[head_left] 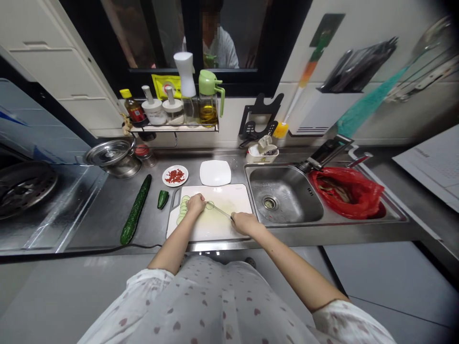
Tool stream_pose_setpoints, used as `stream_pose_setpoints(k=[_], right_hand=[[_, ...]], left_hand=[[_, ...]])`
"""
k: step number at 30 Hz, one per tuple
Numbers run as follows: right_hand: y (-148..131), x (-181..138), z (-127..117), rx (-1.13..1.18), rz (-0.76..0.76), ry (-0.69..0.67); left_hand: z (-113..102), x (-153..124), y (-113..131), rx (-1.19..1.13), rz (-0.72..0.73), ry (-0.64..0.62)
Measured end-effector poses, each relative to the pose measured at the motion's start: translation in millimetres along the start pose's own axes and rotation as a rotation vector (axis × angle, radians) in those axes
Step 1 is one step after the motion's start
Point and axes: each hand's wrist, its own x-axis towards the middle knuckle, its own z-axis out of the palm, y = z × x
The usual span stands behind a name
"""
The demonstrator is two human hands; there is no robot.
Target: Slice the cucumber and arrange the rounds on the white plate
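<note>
Steel counter [96, 206], one board [218, 227]; right hand [244, 223] round one knife [220, 211]; left hand [195, 205], grip unclear.

The person's left forearm [176, 239] slants forward and inward from a sleeve [148, 279] ending around the elbow. The left hand [195, 204] is palm down, its fingers [201, 197] bunched together and pointing inward. The right forearm [292, 266], bare below its sleeve [349, 317], also angles inward. The right hand [244, 223] is curled in a grip, knuckles turned upward, nearer the torso and apart from the left.
</note>
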Motion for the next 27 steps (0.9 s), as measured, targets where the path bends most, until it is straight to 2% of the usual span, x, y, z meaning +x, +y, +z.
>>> stream_pose_setpoints(k=[5, 13, 19, 27], right_hand=[[-2, -6, 2, 0.066, 0.002, -0.012], [1, -28, 19, 0.150, 0.056, -0.030], [9, -43, 28, 0.196, 0.095, -0.048], [12, -46, 33, 0.244, 0.108, -0.042]], left_hand=[[-1, -1, 0, -0.004, 0.007, 0.005], [0, -7, 1, 0.010, 0.024, 0.016], [8, -23, 1, 0.053, 0.127, 0.065], [11, -28, 5, -0.028, 0.106, 0.065]])
